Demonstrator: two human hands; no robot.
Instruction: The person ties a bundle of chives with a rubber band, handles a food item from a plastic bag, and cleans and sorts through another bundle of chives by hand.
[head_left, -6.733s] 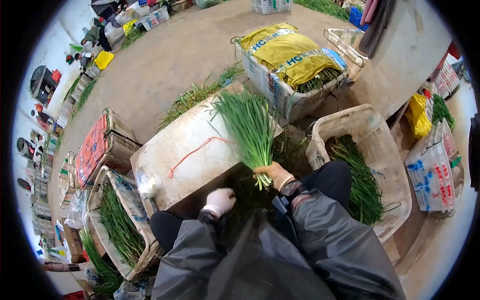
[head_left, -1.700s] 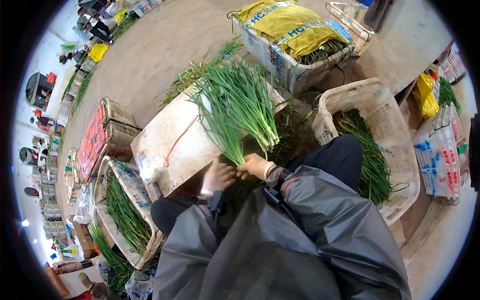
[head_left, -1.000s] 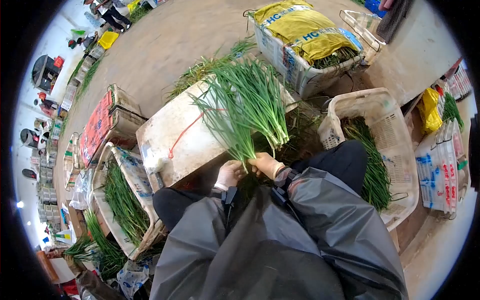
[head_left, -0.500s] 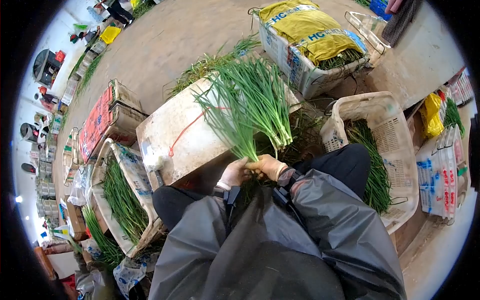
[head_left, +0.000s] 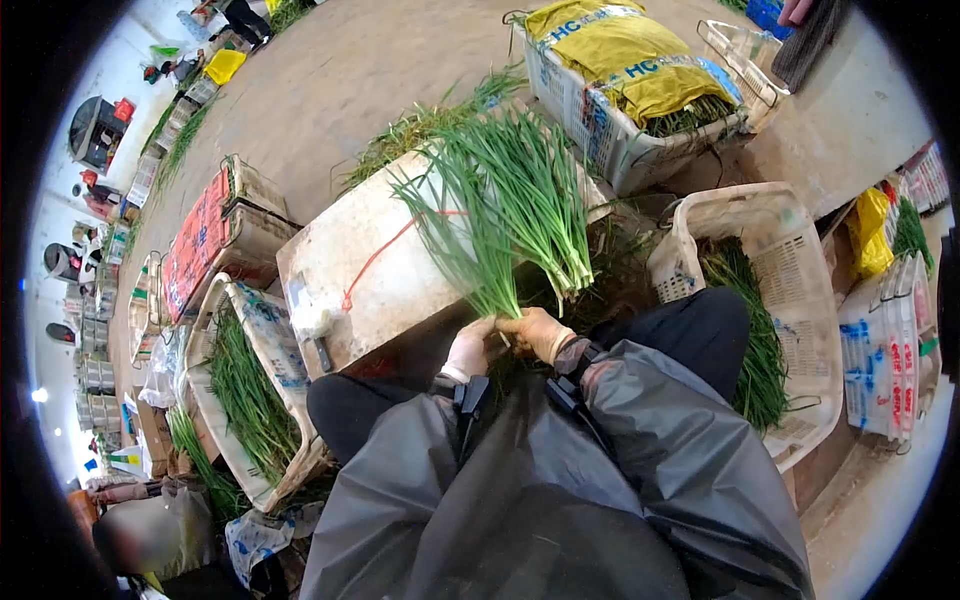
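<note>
Between my knees, my right hand (head_left: 537,334) in a tan glove is closed round the pale root ends of a thin bunch of green stalks (head_left: 477,262). My left hand (head_left: 468,350), in a whitish glove, is pinched at those same ends, touching the right fingers. The leaves of this bunch fan out over a worn white board (head_left: 375,265). Beside it on the right, a thicker bunch (head_left: 545,205) lies on the board, its white ends over the near edge. A red string (head_left: 385,252) rests on the board, left of the leaves.
A crate (head_left: 790,270) with greens stands at my right, another (head_left: 222,400) at my left. Beyond the board is a crate under a yellow sack (head_left: 620,60). Loose greens (head_left: 415,140) lie behind the board. A person (head_left: 155,535) is at the lower left; others are farther off.
Earlier one bunch was in my right hand; now a bunch lies on the board and a thinner one is held. My left hand has come up to its root ends. A person has appeared at the lower left.
</note>
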